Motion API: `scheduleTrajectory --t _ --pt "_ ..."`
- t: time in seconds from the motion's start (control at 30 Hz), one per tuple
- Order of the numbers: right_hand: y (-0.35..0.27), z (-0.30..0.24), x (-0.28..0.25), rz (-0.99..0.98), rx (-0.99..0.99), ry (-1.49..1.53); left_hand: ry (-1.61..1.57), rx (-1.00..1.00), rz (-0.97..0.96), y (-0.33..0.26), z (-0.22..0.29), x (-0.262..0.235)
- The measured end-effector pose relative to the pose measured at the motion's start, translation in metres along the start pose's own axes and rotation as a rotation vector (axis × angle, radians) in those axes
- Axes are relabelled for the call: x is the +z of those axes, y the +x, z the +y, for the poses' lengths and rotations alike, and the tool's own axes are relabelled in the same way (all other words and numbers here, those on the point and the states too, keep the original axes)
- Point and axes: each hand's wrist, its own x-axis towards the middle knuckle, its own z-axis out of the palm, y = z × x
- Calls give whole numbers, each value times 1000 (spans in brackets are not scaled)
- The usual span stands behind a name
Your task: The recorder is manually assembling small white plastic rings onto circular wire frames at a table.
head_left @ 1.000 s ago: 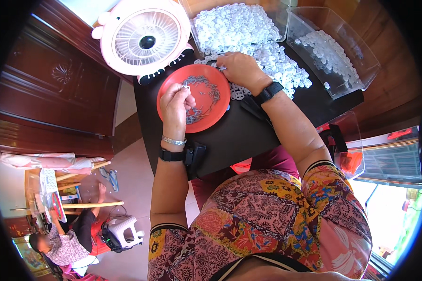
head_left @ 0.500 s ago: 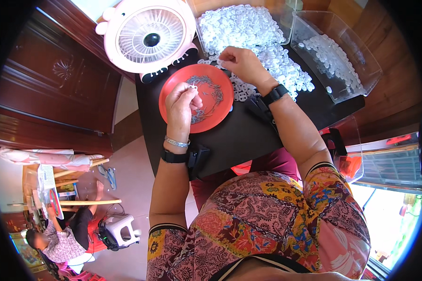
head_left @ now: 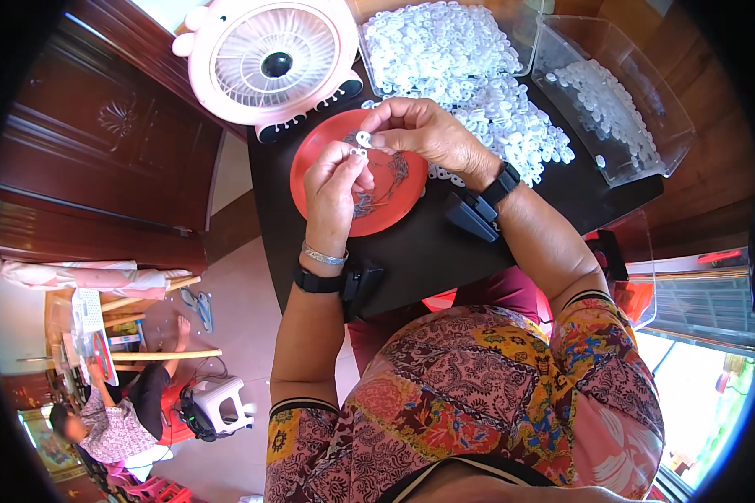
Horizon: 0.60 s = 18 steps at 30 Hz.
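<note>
Over a red plate (head_left: 315,159) on the black table (head_left: 428,251), my left hand (head_left: 334,186) pinches a small white ring piece (head_left: 359,152) at its fingertips. My right hand (head_left: 422,132) pinches another small white ring (head_left: 364,138) right beside it, and the two pieces nearly touch. Thin dark springs or wires (head_left: 392,170) lie in the plate under my hands. A loose heap of white plastic rings (head_left: 512,126) spreads over the table just beyond my right hand.
A pink desk fan (head_left: 268,60) stands at the table's far left. A clear tray (head_left: 440,42) holds many white rings; a clear box (head_left: 612,101) at the right holds more. Another person (head_left: 109,423) sits on the floor at lower left near a white stool (head_left: 218,402).
My right hand left the white heap and came to the left hand above the plate, carrying a white ring. My left hand rose slightly with its piece.
</note>
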Motion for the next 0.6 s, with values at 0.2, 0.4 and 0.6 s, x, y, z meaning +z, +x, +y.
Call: scheduleTrajectory --t 0.2,0.4,0.6 --pt "-1 -1 3 43 1 -36 62 -7 -10 -1 1 2" --pt "-2 -5 2 56 16 -70 1 -38 0 -1 -2 1" --pt "-1 -2 3 43 23 -71 47 -44 3 -1 -3 1"
